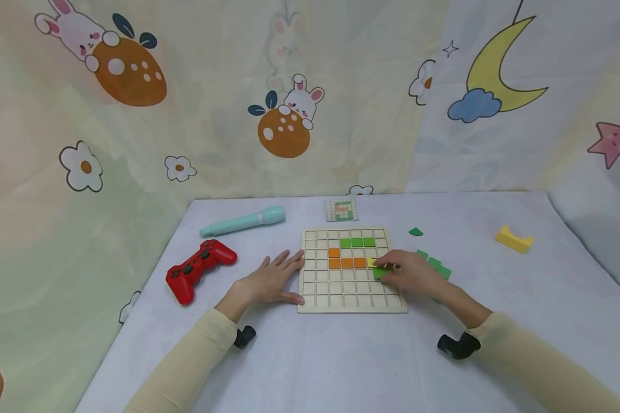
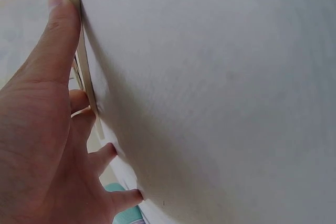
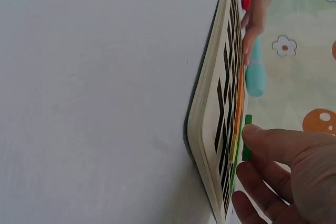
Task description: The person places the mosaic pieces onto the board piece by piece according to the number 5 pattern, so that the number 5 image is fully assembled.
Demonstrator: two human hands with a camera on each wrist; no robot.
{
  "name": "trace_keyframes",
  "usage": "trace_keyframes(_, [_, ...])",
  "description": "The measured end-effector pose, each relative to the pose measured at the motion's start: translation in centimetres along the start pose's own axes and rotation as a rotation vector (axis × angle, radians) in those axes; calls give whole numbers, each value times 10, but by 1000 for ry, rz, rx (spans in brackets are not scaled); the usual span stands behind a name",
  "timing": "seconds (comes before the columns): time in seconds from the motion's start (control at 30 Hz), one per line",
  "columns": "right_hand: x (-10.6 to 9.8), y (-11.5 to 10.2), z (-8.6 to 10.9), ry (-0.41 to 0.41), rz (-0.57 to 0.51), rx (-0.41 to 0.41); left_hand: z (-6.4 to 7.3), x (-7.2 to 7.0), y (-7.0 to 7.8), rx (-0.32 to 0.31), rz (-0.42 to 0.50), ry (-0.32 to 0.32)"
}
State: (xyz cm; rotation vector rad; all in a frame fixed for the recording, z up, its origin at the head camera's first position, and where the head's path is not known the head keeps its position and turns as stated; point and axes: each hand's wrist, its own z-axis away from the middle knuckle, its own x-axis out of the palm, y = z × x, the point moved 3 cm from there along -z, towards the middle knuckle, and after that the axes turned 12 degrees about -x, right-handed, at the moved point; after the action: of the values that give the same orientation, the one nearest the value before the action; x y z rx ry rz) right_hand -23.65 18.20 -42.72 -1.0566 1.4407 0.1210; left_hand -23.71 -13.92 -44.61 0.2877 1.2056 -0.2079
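Observation:
A pale wooden grid board [image 1: 351, 301] lies flat on the white tabletop. My left hand [image 1: 272, 281] has its fingers spread, with thumb and fingertips at the board's left edge. Over the board's right side, my right hand [image 1: 414, 274] pinches a green tile [image 3: 247, 139] between thumb and fingers. Just beyond that tile in the head view is a yellow tile [image 1: 370, 262], at the right end of a row of orange tiles [image 1: 347, 263]. One more orange tile [image 1: 333, 252] sits above the row's left end. Three green tiles [image 1: 357, 242] form a row farther back.
Behind the board lies a small pattern card [image 1: 342, 210]. Loose green tiles [image 1: 438, 266] are partly hidden by my right hand; a green piece [image 1: 415, 232] lies beyond. A yellow curved block [image 1: 514, 240] is far right. A red game controller [image 1: 198, 269] and teal flashlight-shaped object [image 1: 243, 221] lie left.

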Motion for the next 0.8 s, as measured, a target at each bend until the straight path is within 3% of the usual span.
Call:
trace_keyframes(0.5, [51, -54, -37, -70, -74, -105, 1, -1, 0, -18, -6, -20])
trace_keyframes(0.8, [60, -60, -44, -61, -1, -90, 0, 1, -1, -13, -3, -13])
